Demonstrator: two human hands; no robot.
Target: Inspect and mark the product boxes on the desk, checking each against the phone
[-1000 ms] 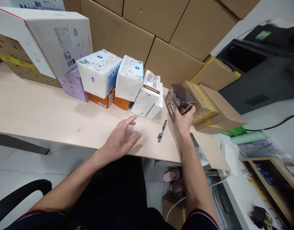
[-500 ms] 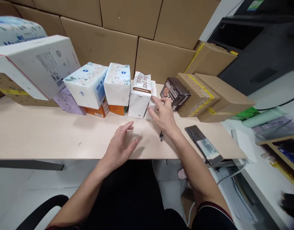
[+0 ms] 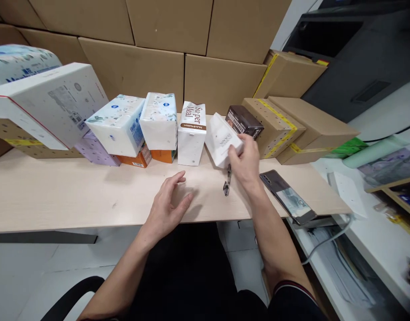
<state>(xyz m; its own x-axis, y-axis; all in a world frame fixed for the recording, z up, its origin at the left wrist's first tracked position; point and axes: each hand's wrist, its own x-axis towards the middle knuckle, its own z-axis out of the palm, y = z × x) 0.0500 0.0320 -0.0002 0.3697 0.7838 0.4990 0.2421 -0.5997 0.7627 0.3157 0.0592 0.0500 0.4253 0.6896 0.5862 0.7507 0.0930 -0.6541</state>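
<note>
**One white box (image 3: 221,139) in the right hand (image 3: 247,162), nothing in the left hand (image 3: 170,203)**

Of the two hands, one is busy. The right hand grips the single small white box between thumb and fingers, tilting it; whether its base touches the counter (image 3: 131,200) cannot be told. The left hand holds nothing, its fingers loosely extended and its thumb spread apart, near the counter's front edge.

Between the hands, just left of the right wrist, lies one pen (image 3: 228,180). To the right of the right forearm lies one smartphone (image 3: 288,198). Just beyond the right hand stands one dark brown box (image 3: 244,121), and farther right are three brown cardboard cartons (image 3: 317,127).

Ahead of the left hand stands one "Su-per Meal" box (image 3: 191,138). Ahead and to its left sit two tissue packs (image 3: 159,129), above two orange boxes (image 3: 162,155). One lilac box (image 3: 97,150) sits farther left.
</note>
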